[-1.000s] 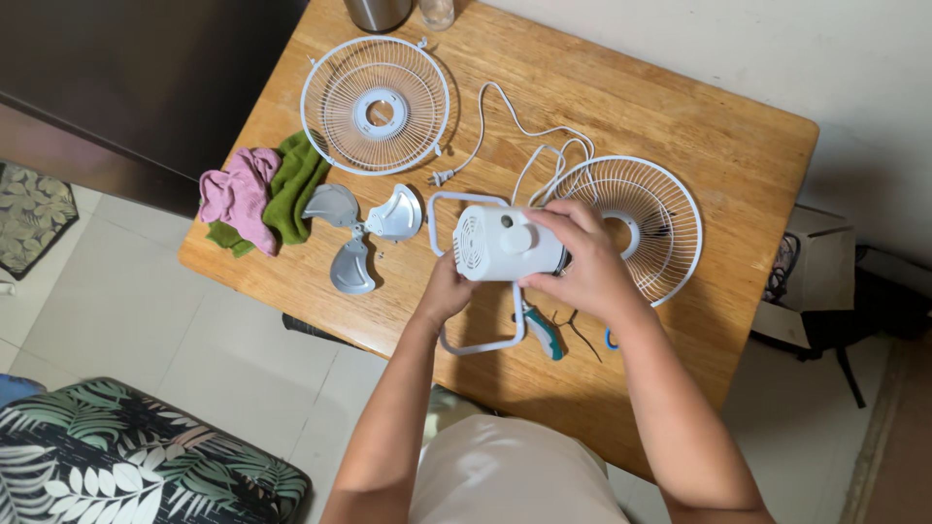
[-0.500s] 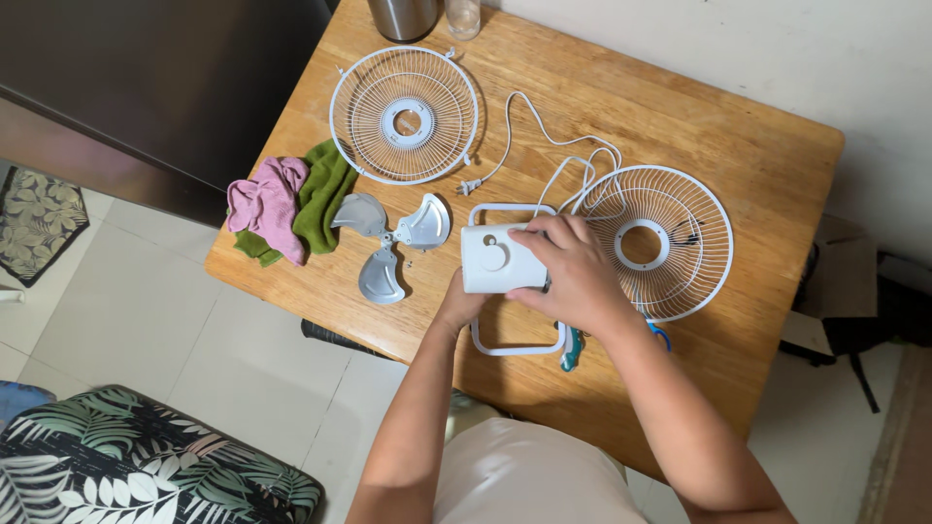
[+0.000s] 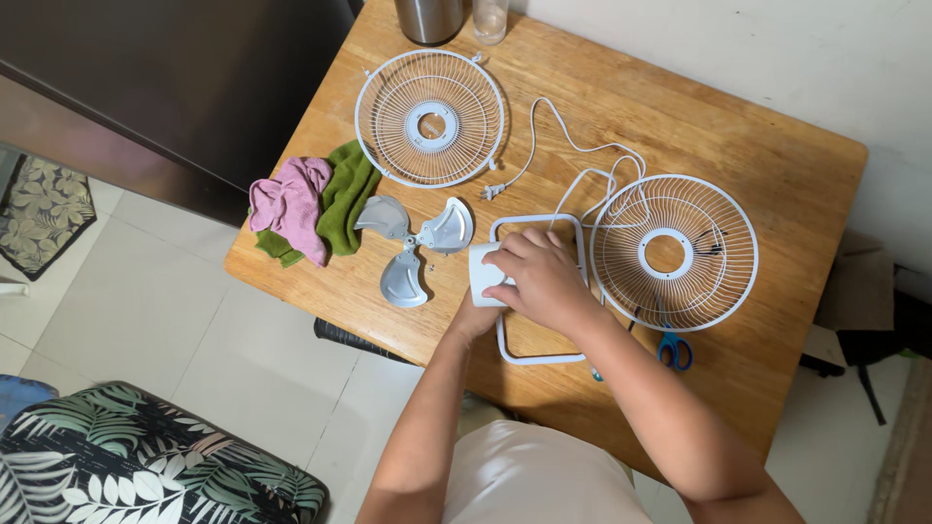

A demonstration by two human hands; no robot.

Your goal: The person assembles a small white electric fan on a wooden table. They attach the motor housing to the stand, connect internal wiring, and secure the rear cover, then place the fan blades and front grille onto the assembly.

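A small white fan motor housing (image 3: 482, 275) rests on its white wire stand (image 3: 544, 357) on the wooden table (image 3: 757, 165). My right hand (image 3: 540, 278) covers the housing from above and grips it. My left hand (image 3: 474, 317) holds it from below at the near side, mostly hidden. A white cord (image 3: 558, 136) runs from the fan toward the back. One round white grille (image 3: 674, 251) lies just right of my hands, a second grille (image 3: 430, 117) lies at the back left. A grey three-bladed propeller (image 3: 412, 240) lies left of the housing.
Pink cloth (image 3: 288, 205) and green cloth (image 3: 347, 197) lie at the table's left edge. Blue-handled scissors (image 3: 673, 350) sit near the front right. A metal cup (image 3: 429, 17) and a glass (image 3: 490, 16) stand at the back. A leaf-patterned cushion (image 3: 146, 456) is below left.
The fan housing has been turned and lowered onto its stand; its round rear face no longer shows. My right hand now lies over it. The view shifted, so everything sits further right.
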